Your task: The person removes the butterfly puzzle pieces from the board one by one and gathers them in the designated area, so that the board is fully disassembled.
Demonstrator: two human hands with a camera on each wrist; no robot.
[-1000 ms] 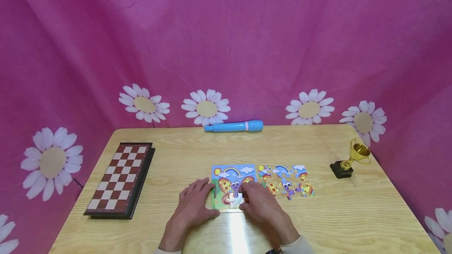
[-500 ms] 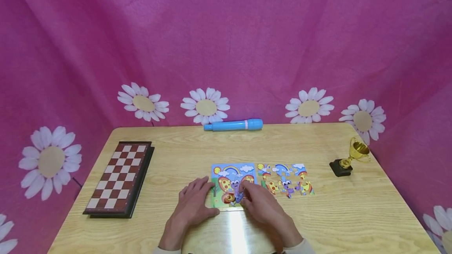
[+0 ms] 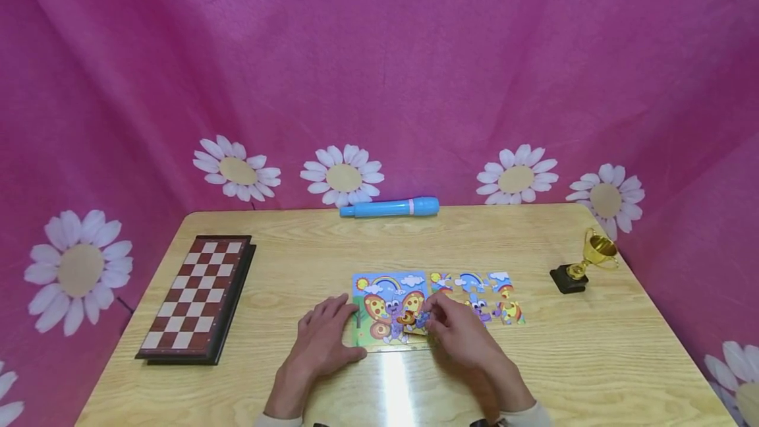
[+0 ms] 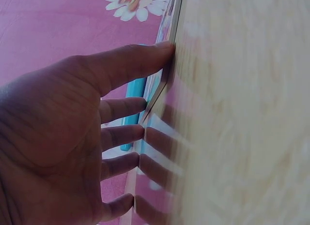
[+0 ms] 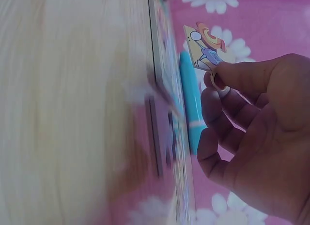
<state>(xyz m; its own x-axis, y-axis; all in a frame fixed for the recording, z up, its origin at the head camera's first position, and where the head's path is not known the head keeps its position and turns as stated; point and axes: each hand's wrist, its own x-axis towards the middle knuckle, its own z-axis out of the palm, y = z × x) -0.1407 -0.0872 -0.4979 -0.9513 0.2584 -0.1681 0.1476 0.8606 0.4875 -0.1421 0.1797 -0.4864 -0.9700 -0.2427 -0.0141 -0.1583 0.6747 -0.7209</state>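
A butterfly jigsaw puzzle (image 3: 387, 287) lies flat in its board at the middle of the table. My left hand (image 3: 325, 335) rests at the board's left side with fingers spread; in the left wrist view the thumb (image 4: 140, 60) touches the board's edge. Between thumb and index finger my right hand (image 3: 465, 335) pinches a puzzle piece (image 5: 207, 48), printed with a swirl and part of a blue-purple figure. That piece is tilted and overlaps the puzzle's lower right part in the head view. Several loose puzzle pieces (image 3: 511, 312) lie right of the board, some hidden behind the right hand.
A folded chessboard (image 3: 196, 298) lies on the left side of the wooden table (image 3: 296, 249). At the back edge is a blue tube-shaped thing (image 3: 388, 208). A small gold trophy cup (image 3: 587, 259) on a black base stands at the right. Pink flowered cloth hangs behind.
My right hand has moved right, with the pinched puzzle piece raised and shifted from the puzzle's lower middle toward its right edge. The left hand stays in place.
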